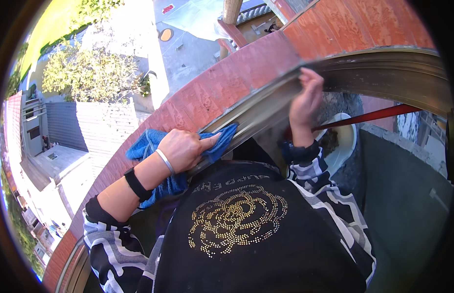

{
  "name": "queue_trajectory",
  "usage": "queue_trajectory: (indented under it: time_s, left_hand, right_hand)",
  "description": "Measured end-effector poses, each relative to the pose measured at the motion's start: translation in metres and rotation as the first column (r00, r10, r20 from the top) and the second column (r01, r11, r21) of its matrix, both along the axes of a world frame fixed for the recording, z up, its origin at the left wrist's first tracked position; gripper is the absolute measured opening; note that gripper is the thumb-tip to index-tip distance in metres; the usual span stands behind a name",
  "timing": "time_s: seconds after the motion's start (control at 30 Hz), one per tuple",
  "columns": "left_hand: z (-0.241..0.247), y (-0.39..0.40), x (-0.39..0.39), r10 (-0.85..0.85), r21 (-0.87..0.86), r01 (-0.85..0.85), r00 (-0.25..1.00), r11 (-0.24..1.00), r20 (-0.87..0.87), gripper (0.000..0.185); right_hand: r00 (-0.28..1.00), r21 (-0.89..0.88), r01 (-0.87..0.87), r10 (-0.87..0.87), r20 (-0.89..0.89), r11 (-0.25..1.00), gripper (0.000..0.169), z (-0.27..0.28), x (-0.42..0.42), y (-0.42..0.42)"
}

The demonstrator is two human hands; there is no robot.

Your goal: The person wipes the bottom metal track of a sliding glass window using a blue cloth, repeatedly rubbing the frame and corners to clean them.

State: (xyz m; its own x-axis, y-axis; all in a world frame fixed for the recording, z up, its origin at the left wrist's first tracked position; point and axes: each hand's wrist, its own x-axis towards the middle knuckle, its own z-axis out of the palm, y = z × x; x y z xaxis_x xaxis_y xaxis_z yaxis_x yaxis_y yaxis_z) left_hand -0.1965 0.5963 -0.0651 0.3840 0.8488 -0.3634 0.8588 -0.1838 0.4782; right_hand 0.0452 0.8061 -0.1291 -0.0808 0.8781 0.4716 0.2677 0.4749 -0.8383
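My left hand grips a crumpled blue cloth over the inner edge of a window sill. One finger points along the cloth, which lies against a metal window track. Part of the cloth hangs below my wrist. My right hand is raised at the far end of the track, beside the corner of the metal window frame. It is blurred, with its fingers bent; I cannot tell whether it touches the frame or holds anything.
Red tiles cover the outer sill, with a drop to a yard beyond it. At right, a red pole crosses above a pale basin with dark matter in it. A grey wall stands beside me.
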Motion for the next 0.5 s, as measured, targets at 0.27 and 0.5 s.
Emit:
queue_trajectory:
  time_s: [0.27, 0.5]
  left_hand:
    - [-0.018, 0.096, 0.051, 0.007, 0.129, -0.013, 0.999, 0.991, 0.05, 0.057]
    - [0.013, 0.016, -0.017, -0.162, -0.081, 0.165, 0.986, 0.983, 0.039, 0.058]
  right_hand:
    - [0.998, 0.041, -0.043, 0.041, 0.051, 0.998, 0.042, 0.001, -0.003, 0.004]
    - [0.998, -0.046, -0.051, 0.053, 0.04, 0.998, 0.047, 0.005, -0.001, 0.005]
